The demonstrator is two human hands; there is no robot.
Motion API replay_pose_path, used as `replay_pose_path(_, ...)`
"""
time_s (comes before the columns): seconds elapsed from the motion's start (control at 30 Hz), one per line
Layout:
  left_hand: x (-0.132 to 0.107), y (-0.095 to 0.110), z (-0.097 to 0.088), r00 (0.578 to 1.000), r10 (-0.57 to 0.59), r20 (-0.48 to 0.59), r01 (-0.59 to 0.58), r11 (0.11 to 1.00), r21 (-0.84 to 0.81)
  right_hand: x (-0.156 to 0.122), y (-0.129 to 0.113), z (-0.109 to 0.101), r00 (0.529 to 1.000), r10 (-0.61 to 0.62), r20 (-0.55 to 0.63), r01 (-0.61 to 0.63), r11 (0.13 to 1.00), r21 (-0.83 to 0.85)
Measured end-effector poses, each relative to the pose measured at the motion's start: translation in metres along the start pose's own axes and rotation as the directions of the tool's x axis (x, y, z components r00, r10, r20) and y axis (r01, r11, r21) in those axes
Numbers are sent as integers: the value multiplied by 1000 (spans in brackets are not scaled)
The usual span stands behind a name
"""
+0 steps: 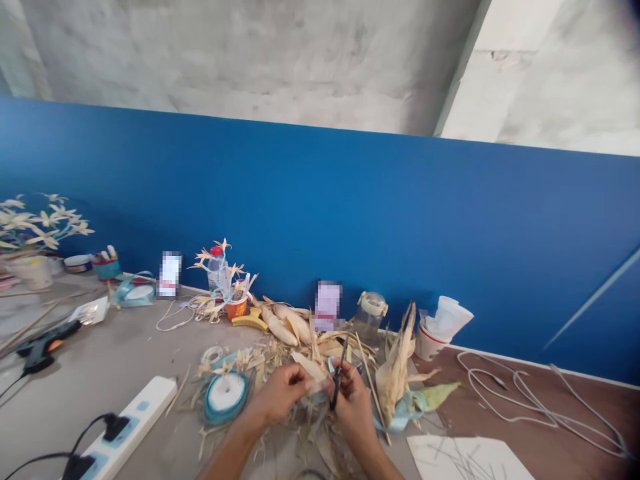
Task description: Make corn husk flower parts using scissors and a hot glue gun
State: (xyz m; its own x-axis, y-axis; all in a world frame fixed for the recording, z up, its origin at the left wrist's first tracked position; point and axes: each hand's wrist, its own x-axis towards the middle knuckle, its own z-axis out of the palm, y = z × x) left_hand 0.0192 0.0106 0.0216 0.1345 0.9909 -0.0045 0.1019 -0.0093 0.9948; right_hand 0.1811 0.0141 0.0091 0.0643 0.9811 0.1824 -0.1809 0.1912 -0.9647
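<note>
My left hand (286, 392) is closed in a pinch on a pale strip of corn husk (309, 367), its fingertips partly blurred. Close beside it, my right hand (356, 403) grips dark scissors (338, 380) whose blades point up and away from me. Both hands are over a litter of husk scraps in the middle of the table. A spool of blue ribbon (209, 408) lies left of my left hand. To the right of my right hand stand a thin stick (371, 383) and a bundle of dried husks (397, 380).
Corn cobs in husk (280, 323), a phone (327, 307), a lidded jar (371, 313) and a paper cup (431, 341) line the blue partition. At left are a power strip (137, 417), a glue gun (43, 347) and husk flowers (220, 280). White cable (530, 400) lies right.
</note>
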Motion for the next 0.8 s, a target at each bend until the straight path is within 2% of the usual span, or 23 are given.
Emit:
replay_pose_path(0.07, 2, 0, -2, 992, -5, -126, -1, 999, -49, 3, 0, -3, 999, 31, -27, -30, 999, 39)
replay_pose_path(0.13, 4, 0, -4, 966, -36, -256, 2, 991, -133, 4, 0, -3, 999, 48, -17, -47, 997, 60)
replay_pose_path(0.2, 4, 2, -4, 943, -75, -325, -5, 971, -240, 0, 2, 0, 998, 57, 32, -59, 997, 56)
replay_pose_path(0.33, 2, 5, 2, 940, -111, -322, -31, 914, -406, -16, 8, 8, 984, 66, 165, -64, 998, -19)
replay_pose_path(0.47, 0, 4, 10, 950, -121, -287, -33, 878, -478, -26, 6, 11, 958, -7, 287, 35, 995, -93)
replay_pose_path(0.57, -1, 3, 13, 956, -120, -268, -35, 860, -509, -26, 2, 11, 931, -18, 365, 86, 981, -172)
replay_pose_path(0.8, -1, 2, 14, 965, -125, -231, -18, 846, -532, -26, -2, 10, 928, -6, 373, 131, 941, -312)
